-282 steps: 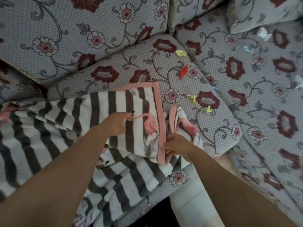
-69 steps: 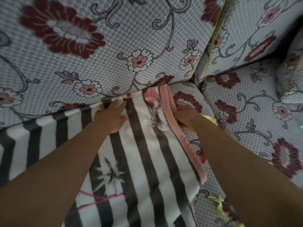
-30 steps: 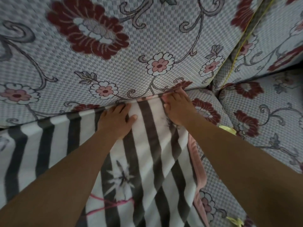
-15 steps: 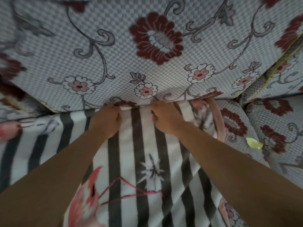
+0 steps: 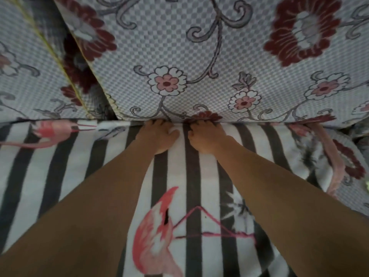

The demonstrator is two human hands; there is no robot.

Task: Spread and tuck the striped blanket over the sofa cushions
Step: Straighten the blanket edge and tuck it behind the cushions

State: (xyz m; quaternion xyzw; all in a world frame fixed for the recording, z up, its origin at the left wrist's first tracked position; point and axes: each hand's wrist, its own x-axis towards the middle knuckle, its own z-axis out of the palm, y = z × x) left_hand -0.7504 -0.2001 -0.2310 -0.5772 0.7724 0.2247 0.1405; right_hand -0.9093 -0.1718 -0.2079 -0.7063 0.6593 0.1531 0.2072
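So the black-and-white striped fleece blanket with pink flamingo prints (image 5: 179,176) is now lying flat across the seat, stripes running straight toward the back, and its far edge sits right in the crease where the seat meets the grey checked back cushion with dark red and pink flowers (image 5: 199,56). A moment ago both hands were working at the right end near the pink trimmed border (image 5: 335,156); now they've slid left along the crease, so that border is well off to the right and a second back cushion of the same floral fabric (image 5: 30,76) has come into view on the left.

The left hand (image 5: 157,136) and right hand (image 5: 207,136) sit close side by side, almost touching, palms down on the blanket. The fingers of both are pushed forward into the gap under the back cushion, so the tips are hidden. I can't tell if they're pinching fabric or just poking it in flat.

My read: the right-hand stretch is tucked and the person is working leftward bit by bit. The edge to the left, near the flamingo print (image 5: 52,132), looks like it reaches the crease, but whether it's actually pushed in I can't say. The pink border on the right looks a bit rumpled where it curls over the floral seat cushion (image 5: 355,166), so that corner may need a tidy later.
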